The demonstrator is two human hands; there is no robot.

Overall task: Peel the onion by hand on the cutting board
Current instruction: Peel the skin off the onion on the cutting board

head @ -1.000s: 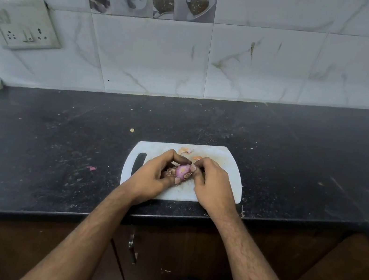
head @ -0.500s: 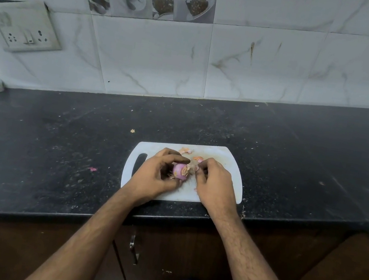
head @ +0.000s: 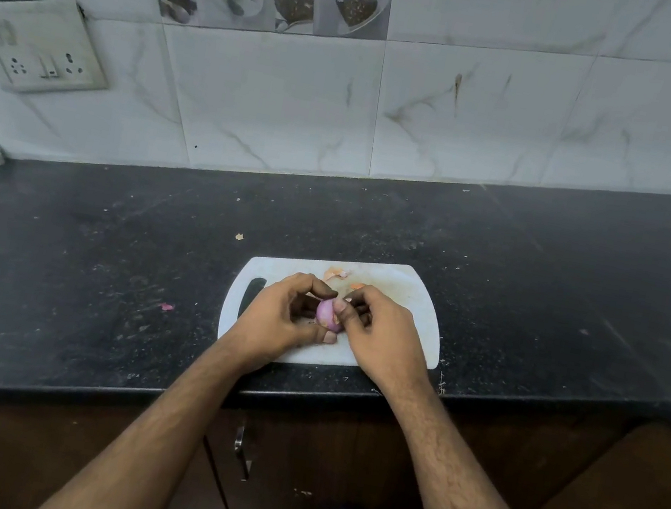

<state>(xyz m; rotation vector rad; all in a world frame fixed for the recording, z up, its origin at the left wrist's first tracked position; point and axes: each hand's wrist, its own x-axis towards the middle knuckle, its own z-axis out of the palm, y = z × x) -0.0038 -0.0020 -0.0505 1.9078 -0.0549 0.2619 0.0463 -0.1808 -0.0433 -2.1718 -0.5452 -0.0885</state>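
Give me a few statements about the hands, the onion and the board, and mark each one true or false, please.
1. Both hands hold the onion over the cutting board. True.
2. The onion is green. False: it is pinkish purple.
3. Peel scraps lie on the board's far side. True.
4. The board is dark wood. False: it is white.
5. The left hand rests flat on the counter. False: its fingers curl round the onion, as do those of the right hand.

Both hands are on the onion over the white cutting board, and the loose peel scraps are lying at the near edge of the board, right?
Not quite. The peel scraps lie at the far edge of the cutting board, beyond the hands, as the head view shows. The rest holds: the left hand and right hand both hold the onion over the white board.
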